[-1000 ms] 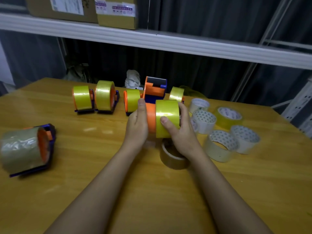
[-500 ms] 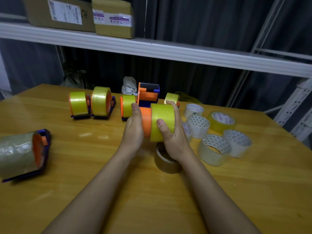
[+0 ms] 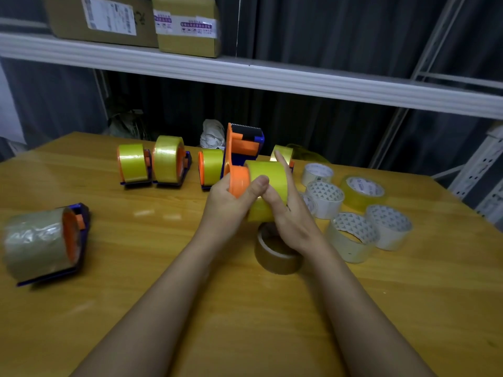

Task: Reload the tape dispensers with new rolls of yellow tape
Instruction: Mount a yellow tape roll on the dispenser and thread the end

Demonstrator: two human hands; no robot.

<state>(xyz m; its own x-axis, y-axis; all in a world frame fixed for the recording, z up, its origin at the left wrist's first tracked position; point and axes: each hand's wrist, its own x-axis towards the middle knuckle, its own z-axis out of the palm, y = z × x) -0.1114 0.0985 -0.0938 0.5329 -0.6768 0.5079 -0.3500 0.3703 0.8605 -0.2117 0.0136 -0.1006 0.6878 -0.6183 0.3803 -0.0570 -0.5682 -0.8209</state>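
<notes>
Above the middle of the wooden table [image 3: 136, 308], both hands hold up an orange and blue tape dispenser [image 3: 239, 159] with a yellow tape roll [image 3: 268, 190] on its orange hub. The left hand [image 3: 227, 205] grips the orange hub side, its thumb laid across the front of the hub and reaching onto the roll's left edge, the other fingers wrapped behind. The right hand [image 3: 288, 213] lies against the roll's right end face with straight fingers, the forefinger pointing up past the roll's top edge, the palm pressing the roll toward the hub; no finger of this hand curls round the roll. The dispenser's serrated blade end stands upward behind the roll.

Directly beneath the hands a brown tape roll [image 3: 277, 254] lies flat on the table. To the right sit several flat rolls: white-cored clear rolls [image 3: 351, 238] and one yellowish roll [image 3: 363, 191]. Along the far edge stand loaded dispensers with yellow tape [image 3: 133, 165], side by side, two at left, one just behind the left hand, and part of another showing behind the right forefinger. At the near left a dispenser with brownish tape [image 3: 40, 243] lies on its side. Cardboard boxes [image 3: 187, 25] rest on the shelf [image 3: 272, 77] above
</notes>
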